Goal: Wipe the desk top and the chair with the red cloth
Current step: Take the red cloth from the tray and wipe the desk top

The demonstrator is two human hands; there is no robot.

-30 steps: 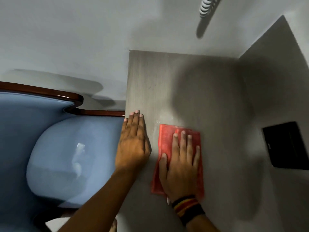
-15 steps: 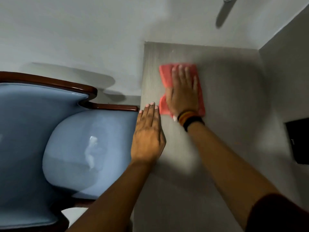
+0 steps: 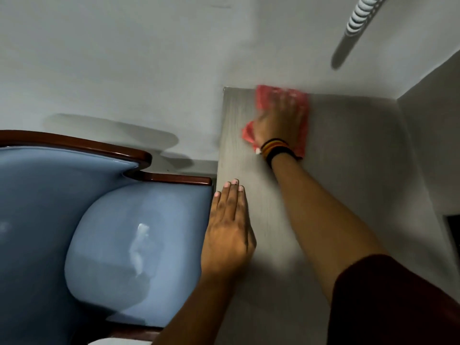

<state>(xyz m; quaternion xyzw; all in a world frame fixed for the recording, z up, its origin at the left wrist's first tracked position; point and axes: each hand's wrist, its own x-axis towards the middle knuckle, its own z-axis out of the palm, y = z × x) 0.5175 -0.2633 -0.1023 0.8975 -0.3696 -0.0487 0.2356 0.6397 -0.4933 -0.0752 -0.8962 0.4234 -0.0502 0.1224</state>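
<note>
The grey desk top (image 3: 348, 170) fills the right half of the head view. My right hand (image 3: 278, 123) presses flat on the red cloth (image 3: 302, 113) at the desk's far edge, by the wall; hand and cloth are blurred. A striped wristband sits on that wrist. My left hand (image 3: 229, 232) lies flat on the desk's left edge with fingers together, holding nothing. To the left stands the chair (image 3: 124, 245), with blue padding and a dark wooden frame, close against the desk's side.
A white wall (image 3: 149, 58) runs behind the desk and chair. A grey side panel (image 3: 433, 145) rises at the desk's right, with a dark object (image 3: 454, 230) at the frame edge. A white ribbed fixture (image 3: 361, 16) sits on the wall at the top right.
My right hand has pushed the red cloth away from me, from the desk's near middle up to its far edge. My left hand has stayed on the desk's left edge.
</note>
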